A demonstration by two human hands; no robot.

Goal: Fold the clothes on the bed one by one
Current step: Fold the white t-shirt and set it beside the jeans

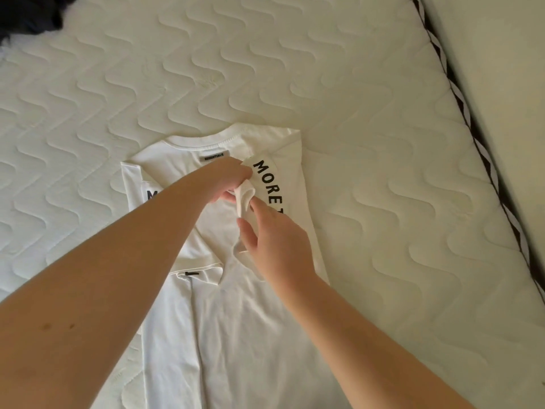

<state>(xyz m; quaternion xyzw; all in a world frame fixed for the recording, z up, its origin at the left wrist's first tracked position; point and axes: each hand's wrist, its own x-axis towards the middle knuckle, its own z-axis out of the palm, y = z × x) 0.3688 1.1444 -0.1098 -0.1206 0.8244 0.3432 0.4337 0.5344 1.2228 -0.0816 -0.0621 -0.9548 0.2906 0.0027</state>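
T-shirt: white T-shirt lay flat on the mattress, collar at the far end, body running toward the person; both side parts were turned inward over the middle.
Collar: ribbed neckline sat at the shirt's far edge, with a small grey label reading "ESSENTIALS" just below it.
Lettering: black letters "MORE T" ran down the folded-in right part of the shirt; a partial black "M" showed on the left part, beside the left forearm.
Left hand: left hand reached across the shirt's upper middle, just below the label, fingers curled and pinching a small bunched fold of white cloth.
Right hand: right hand hovered over the shirt's right half, just near of the bunched fold; thumb and forefinger were closing on the lower end of the same cloth, the other fingers loosely bent. How firm that hold was, I could not tell.
Sleeve: left sleeve's hemmed edge lay folded across the shirt's middle, under the left forearm.
Mattress: cream quilted cover with wavy stitching surrounded the shirt on all visible sides.
Piping: black-and-white striped trim ran along the mattress edge, well to the right of the shirt.
Dark garment: dark bundle of cloth lay far beyond the shirt's left shoulder, at the frame's corner.
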